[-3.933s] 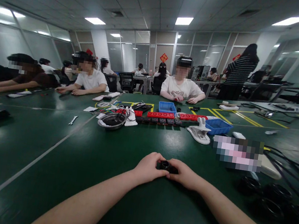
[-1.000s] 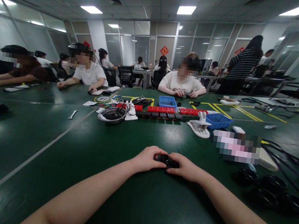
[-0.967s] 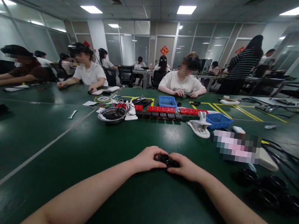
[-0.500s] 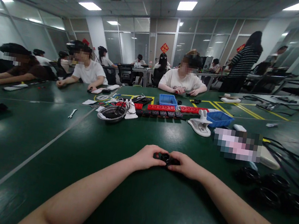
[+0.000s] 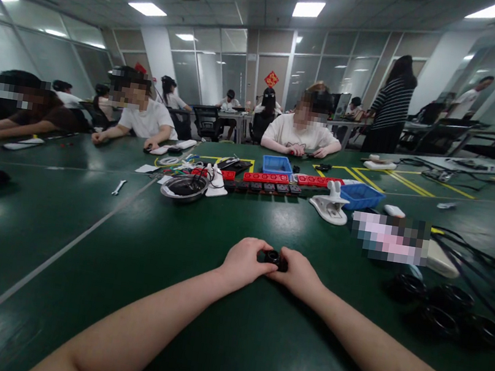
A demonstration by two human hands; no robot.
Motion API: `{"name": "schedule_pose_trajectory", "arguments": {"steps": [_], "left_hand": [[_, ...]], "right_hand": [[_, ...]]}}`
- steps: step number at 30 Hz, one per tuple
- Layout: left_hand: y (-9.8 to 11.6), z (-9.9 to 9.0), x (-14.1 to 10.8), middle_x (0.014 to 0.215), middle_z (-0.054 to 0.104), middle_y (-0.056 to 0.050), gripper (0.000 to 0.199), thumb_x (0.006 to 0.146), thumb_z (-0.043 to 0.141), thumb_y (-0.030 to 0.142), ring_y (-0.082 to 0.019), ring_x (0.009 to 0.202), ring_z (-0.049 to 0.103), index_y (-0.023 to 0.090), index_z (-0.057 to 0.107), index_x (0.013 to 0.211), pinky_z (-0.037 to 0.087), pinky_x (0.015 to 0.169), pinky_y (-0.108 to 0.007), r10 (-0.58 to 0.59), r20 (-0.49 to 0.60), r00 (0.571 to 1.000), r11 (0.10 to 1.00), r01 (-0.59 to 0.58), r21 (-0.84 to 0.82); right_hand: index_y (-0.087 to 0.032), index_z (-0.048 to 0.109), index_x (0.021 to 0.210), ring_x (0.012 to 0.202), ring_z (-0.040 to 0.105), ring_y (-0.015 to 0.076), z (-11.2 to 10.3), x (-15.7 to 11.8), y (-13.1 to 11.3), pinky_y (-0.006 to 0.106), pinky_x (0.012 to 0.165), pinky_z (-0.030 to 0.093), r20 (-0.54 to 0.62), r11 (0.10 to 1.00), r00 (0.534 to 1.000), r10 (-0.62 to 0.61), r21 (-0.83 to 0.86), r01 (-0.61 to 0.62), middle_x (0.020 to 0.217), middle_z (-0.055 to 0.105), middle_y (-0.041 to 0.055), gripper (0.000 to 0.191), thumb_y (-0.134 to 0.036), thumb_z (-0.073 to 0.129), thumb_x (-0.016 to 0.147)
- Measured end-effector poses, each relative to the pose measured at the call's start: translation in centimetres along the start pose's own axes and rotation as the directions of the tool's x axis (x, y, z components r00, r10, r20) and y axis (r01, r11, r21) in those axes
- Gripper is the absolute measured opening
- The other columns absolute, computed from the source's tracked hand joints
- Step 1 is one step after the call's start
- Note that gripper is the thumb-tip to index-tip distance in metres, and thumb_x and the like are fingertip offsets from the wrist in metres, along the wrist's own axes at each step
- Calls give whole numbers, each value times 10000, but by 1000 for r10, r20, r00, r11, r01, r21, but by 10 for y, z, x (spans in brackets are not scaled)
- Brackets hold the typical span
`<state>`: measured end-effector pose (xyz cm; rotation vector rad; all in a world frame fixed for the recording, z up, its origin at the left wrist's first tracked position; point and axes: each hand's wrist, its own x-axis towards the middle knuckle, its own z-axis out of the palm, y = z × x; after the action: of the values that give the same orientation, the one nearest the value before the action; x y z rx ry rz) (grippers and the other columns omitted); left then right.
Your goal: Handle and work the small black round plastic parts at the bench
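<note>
Moved since last frame: striped-top person (image 5: 390, 107) at back has shifted leftward; R hand (image 5: 302, 274) now wraps more of the black part (image 5: 272, 257).
Black part: small, round opening facing up, betw. both hands, mid-desk; can't tell if it touches the desk (image 5: 225, 337).
L hand (image 5: 241, 264): thumb & fingers pinching its L side.
R hand: fingers curled in, pinching the R side; tips partly hidden.
Handling tip: I'd keep the opening level, brace w/ L hand, work gently w/ R hand; glossy finish may slip, so light, even pressure.
Nearby R: black rings (image 5: 443, 309), grouped, well apart from the hands.
Ahead: red power strips (image 5: 266, 178), blue tray (image 5: 360, 196), white clip base (image 5: 332, 207); metal bowl (image 5: 183, 199) & wrench (image 5: 119, 187) off L.
Brands/labels: none legible on black part or strips; red diamond sign (image 5: 271, 79) on back wall has gold marks, too small to read.
</note>
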<state>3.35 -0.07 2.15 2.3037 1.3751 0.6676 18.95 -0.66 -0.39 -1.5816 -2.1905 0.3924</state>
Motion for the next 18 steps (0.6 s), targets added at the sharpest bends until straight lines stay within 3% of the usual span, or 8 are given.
{"name": "schedule_pose_trajectory", "arguments": {"steps": [6, 9, 12, 15, 18], "left_hand": [[-1, -3, 0, 826, 576, -10, 307, 611, 607, 388, -171, 774, 512, 211, 580, 861, 393, 642, -259, 18, 13, 1000, 1000, -18, 14], [-4, -8, 2, 815, 577, -2, 316, 617, 610, 365, -148, 727, 513, 211, 581, 891, 393, 626, -241, 78, 93, 993, 996, -73, -58], [-8, -12, 5, 841, 581, -6, 339, 637, 599, 360, -137, 727, 515, 212, 580, 941, 393, 642, -234, 145, 177, 973, 984, -124, -126], [-11, -14, 7, 877, 581, -18, 380, 642, 599, 364, -137, 747, 517, 206, 568, 986, 392, 659, -231, 178, 213, 961, 975, -142, -171], [-13, -13, 8, 889, 578, -21, 399, 637, 604, 368, -136, 750, 515, 208, 563, 1000, 391, 656, -228, 191, 223, 956, 969, -147, -200]], "right_hand": [[-167, 477, 687, 637, 484, 158, -2, -2, -5, 236, 534, 321, -15, 998, 1000, -2, -61, 1, 686, 530, 40, 330, -474, 569, 611], [-161, 492, 831, 698, 491, 165, -10, -3, 2, 238, 563, 346, 31, 995, 997, -77, 60, 75, 791, 537, 46, 401, -469, 593, 595], [-173, 488, 964, 756, 493, 159, -19, -1, 9, 243, 625, 369, 155, 958, 963, -220, 221, 183, 872, 533, 37, 406, -390, 590, 637], [-164, 529, 914, 727, 496, 144, -26, 1, 14, 241, 629, 379, 271, 923, 915, -299, 326, 205, 826, 534, 22, 282, -320, 559, 681], [-157, 539, 898, 724, 495, 137, -27, 3, 17, 241, 643, 384, 295, 906, 903, -313, 377, 191, 813, 530, 15, 232, -269, 545, 694]]}}
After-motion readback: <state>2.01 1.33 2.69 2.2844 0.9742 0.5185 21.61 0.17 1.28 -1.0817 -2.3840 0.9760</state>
